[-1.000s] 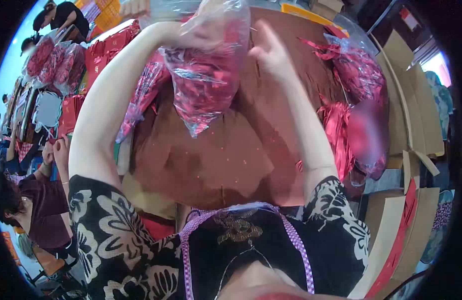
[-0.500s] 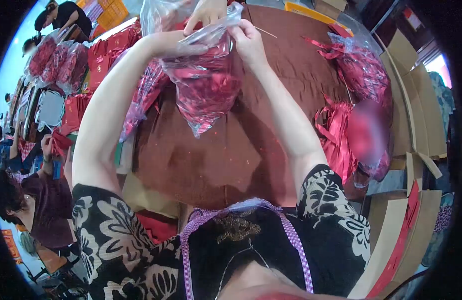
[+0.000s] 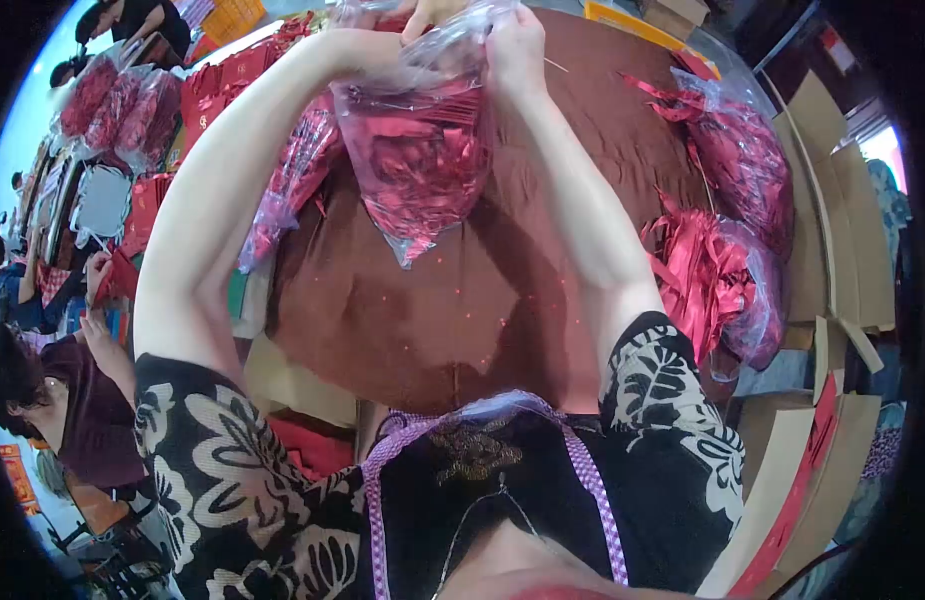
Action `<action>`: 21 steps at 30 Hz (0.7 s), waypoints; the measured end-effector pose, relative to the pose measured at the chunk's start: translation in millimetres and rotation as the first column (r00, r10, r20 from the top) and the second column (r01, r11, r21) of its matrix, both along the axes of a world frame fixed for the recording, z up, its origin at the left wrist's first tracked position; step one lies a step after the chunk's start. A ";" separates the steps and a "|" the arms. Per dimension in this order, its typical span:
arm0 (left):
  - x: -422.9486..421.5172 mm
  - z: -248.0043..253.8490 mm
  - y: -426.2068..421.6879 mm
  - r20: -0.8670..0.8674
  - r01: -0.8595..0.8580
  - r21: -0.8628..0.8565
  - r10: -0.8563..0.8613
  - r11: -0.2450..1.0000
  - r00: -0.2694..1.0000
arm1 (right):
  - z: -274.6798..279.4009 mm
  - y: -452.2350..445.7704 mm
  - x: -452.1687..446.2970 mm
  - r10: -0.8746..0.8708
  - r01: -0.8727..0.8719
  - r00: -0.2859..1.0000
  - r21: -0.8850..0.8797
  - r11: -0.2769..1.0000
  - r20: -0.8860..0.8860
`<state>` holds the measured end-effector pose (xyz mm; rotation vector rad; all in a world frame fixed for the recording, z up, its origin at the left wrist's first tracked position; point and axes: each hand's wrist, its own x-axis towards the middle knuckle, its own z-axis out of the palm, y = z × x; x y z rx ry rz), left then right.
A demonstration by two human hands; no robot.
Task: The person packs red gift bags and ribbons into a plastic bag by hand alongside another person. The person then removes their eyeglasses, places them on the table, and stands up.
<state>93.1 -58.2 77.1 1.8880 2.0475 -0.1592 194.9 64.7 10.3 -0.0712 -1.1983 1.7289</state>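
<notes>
A clear plastic bag (image 3: 412, 165) full of shiny red ribbon-like pieces lies at the far side of the brown-covered table. My right hand (image 3: 517, 50) is closed on the bag's gathered upper edge, pulling the film taut. My left hand (image 3: 407, 70) is at the bag's mouth, its fingers blurred and covered by crumpled plastic, so their grip is unclear. Between my hands, at the top edge of the view, another person's fingers (image 3: 422, 18) touch the plastic.
Other filled bags lie on the table's left (image 3: 297, 170) and right (image 3: 737, 150). Loose red ribbons (image 3: 687, 270) spill at the right edge. Cardboard boxes (image 3: 832, 220) stand on the right. Red paper bags (image 3: 222, 90) and a co-worker (image 3: 92, 410) are on the left.
My right hand has moved up and to the right, stretching the plastic. My left hand has shifted slightly up and right. The other person's fingers are less visible at the top.
</notes>
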 end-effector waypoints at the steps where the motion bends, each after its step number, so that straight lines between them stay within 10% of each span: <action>1: -4.4 -4.1 3.2 0.013 0.022 0.002 -0.022 1.000 1.000 | 1.6 0.1 0.6 0.011 -0.012 0.999 0.019 1.000 0.048; 4: -25.6 -22.3 19.2 0.035 0.074 0.006 -0.075 0.997 0.997 | 2.7 5.8 -1.6 -0.027 0.024 0.999 0.074 0.997 0.038; 5: -36.1 -33.8 24.5 -0.502 0.459 0.069 -0.367 0.886 0.783 | 1.8 8.4 -0.9 -0.058 0.051 0.996 0.107 0.993 0.061; 6: -50.2 -48.6 31.4 -0.874 0.754 -0.087 -0.414 0.651 0.257 | -3.3 13.1 -3.6 -0.064 0.058 0.996 0.104 0.993 0.063; 8: -78.4 -75.9 49.9 -0.919 0.831 -0.393 -0.185 0.394 -0.347 | -12.9 22.6 -11.2 0.082 -0.046 0.979 0.190 0.981 -0.186; 9: -79.1 -78.6 53.4 -0.768 0.848 0.009 -0.540 0.530 0.345 | -11.2 22.3 -11.9 0.138 -0.079 0.956 0.224 0.971 -0.261; 11: -83.1 -83.8 55.2 -0.122 0.588 0.246 -0.578 0.770 0.807 | -4.3 23.2 -16.2 -0.265 0.255 0.962 0.128 0.958 0.061; 14: -43.4 -48.2 28.5 -0.386 0.419 -0.120 -0.431 0.900 0.816 | 2.5 16.2 -13.7 -0.180 0.177 0.979 0.041 0.983 0.091; 15: -48.0 -52.8 26.7 -0.310 0.555 0.076 -0.510 0.828 0.803 | 3.3 13.4 -14.3 -0.177 0.174 0.980 0.042 0.984 0.086; 18: -87.8 -94.3 33.9 -0.942 0.797 -0.316 -0.274 0.515 -0.196 | 4.4 12.0 -17.6 -0.210 0.204 0.976 0.087 0.975 0.064; 20: -88.8 -94.4 36.8 -0.960 0.839 -0.282 -0.138 0.466 -0.245 | -10.7 23.4 -25.3 -0.133 0.148 0.987 0.187 0.971 -0.093; 21: -80.3 -89.9 40.0 -0.787 0.722 0.074 -0.405 0.688 0.466 | 10.0 7.4 -10.4 -0.113 0.106 0.991 0.087 0.991 0.076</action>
